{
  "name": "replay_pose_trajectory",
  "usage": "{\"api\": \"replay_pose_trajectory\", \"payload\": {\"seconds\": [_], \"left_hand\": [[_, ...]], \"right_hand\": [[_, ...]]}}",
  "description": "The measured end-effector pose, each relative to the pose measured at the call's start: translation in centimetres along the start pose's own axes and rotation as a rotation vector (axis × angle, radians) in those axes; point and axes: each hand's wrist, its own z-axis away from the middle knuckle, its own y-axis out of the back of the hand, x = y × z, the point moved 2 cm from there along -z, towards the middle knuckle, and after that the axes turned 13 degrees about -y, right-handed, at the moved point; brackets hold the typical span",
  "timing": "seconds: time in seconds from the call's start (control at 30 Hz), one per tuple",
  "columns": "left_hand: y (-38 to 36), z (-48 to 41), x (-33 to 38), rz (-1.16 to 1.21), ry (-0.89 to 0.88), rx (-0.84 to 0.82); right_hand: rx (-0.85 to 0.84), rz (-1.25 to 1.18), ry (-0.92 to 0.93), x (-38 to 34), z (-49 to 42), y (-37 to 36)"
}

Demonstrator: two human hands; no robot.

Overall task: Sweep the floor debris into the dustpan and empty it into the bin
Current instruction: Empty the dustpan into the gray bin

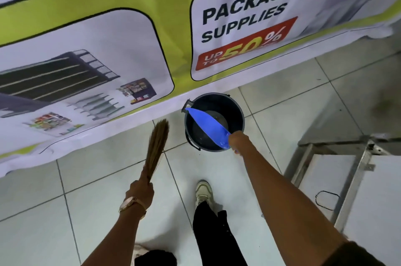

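My right hand (237, 138) grips the handle of a blue dustpan (207, 124), which is tipped on edge over the open top of a black round bin (236, 111). The pan's far tip rests near the bin's left rim. Something pale grey lies at the bottom of the bin. My left hand (140, 189), with a wristwatch, holds a brown straw broom (157, 144) with its bristles pointing up and away, to the left of the bin and off the floor.
A large printed banner (97, 48) hangs just behind the bin and broom. A metal-framed white stand (355, 176) sits on the tiled floor to the right. My shoe (203, 192) and dark trouser leg are below the bin.
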Motion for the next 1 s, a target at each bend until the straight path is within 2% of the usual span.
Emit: {"api": "replay_pose_trajectory", "payload": {"seconds": [0.07, 0.2, 0.33, 0.43, 0.5, 0.6, 0.73, 0.8, 0.9, 1.0], "left_hand": [[0.0, -0.3, 0.2, -0.009, 0.002, -0.017], [0.2, -0.3, 0.9, -0.016, -0.001, -0.025], [0.4, -0.2, 1.3, 0.008, 0.005, -0.016], [0.5, 0.1, 1.4, 0.006, 0.012, -0.019], [0.4, 0.3, 1.6, 0.002, 0.017, -0.020], [0.5, 0.3, 1.7, 0.014, 0.017, -0.018], [0.6, 0.9, 1.4, 0.038, 0.037, -0.012], [0.6, 1.6, 0.9, 0.049, 0.050, 0.004], [0.9, 2.7, -0.3, 0.074, 0.079, 0.028], [1.4, 3.9, -2.8, 0.099, 0.089, 0.076]], "right_hand": [[0.028, -0.024, 0.010, 0.5, -0.3, -0.3], [-0.019, -0.133, -0.070, 1.9, -0.8, -1.5], [0.000, -0.189, -0.031, 2.0, -0.3, -2.1], [-0.131, -0.281, -0.102, 2.3, 0.3, -2.7], [-0.109, -0.250, -0.087, 2.3, 0.5, -2.6], [-0.037, -0.192, 0.041, 2.2, 0.5, -3.1], [-0.058, -0.107, -0.003, 3.6, 1.5, -4.8], [0.038, -0.038, 0.097, 4.3, 2.4, -6.0], [0.200, -0.222, 0.351, 5.7, 5.6, -9.0], [0.215, -0.341, 0.483, 7.5, 8.9, -12.9]]}}
